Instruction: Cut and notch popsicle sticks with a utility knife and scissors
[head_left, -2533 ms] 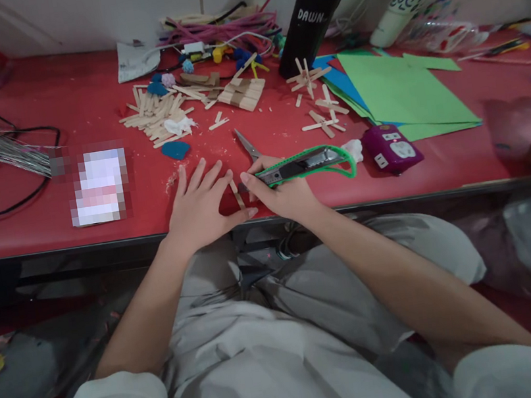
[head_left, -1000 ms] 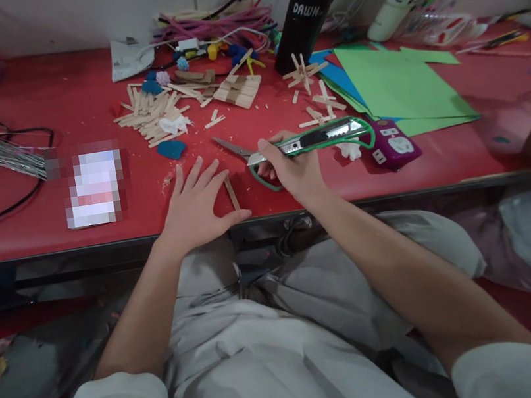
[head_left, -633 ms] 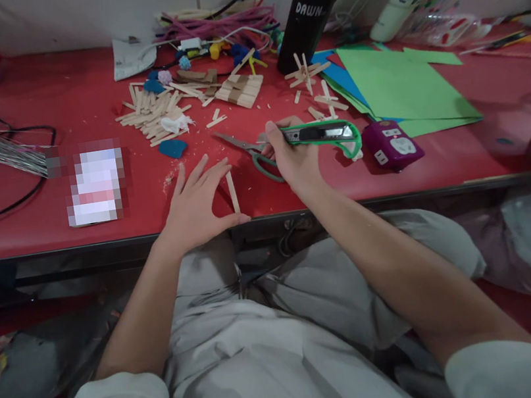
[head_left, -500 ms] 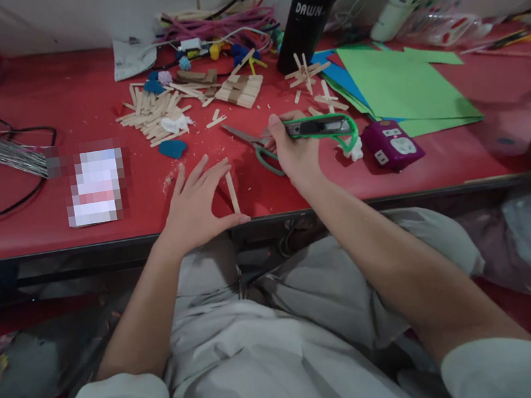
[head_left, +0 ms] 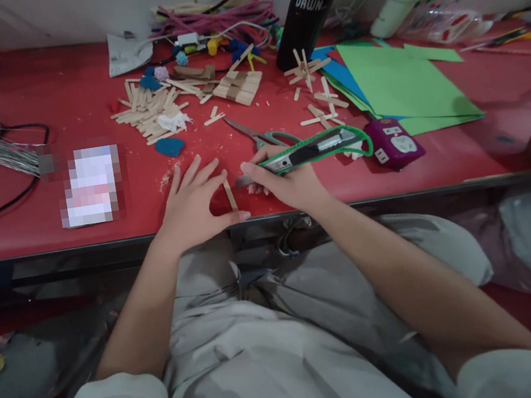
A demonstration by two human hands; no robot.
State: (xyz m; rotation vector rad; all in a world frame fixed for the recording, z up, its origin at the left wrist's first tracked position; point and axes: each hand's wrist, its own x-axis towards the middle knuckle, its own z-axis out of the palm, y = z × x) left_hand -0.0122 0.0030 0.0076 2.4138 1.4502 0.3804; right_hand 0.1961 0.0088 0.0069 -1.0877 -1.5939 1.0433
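Note:
My left hand (head_left: 189, 202) rests near the table's front edge with its fingers spread. Between its index fingertip and thumb it holds a thin wooden craft stick (head_left: 229, 194) by the two ends. My right hand (head_left: 289, 183) is closed around a green-edged utility knife (head_left: 320, 146), whose blade points left. The blade tip is just to the right of the stick; I cannot tell whether they touch. Right behind my right hand lies a pair of scissors (head_left: 264, 138), partly hidden by it.
Loose craft sticks (head_left: 145, 110) are piled at the back, beside a bundled stick panel (head_left: 239, 87). Crossed sticks (head_left: 305, 71) lie by a black bottle (head_left: 303, 17). Green paper (head_left: 402, 82) and a purple block with sockets (head_left: 394, 143) are on the right, a blurred phone (head_left: 91, 185) left.
My right hand has come down and left with the utility knife, bringing its blade beside the stick and uncovering the scissors' handles. My left hand has stayed almost in place.

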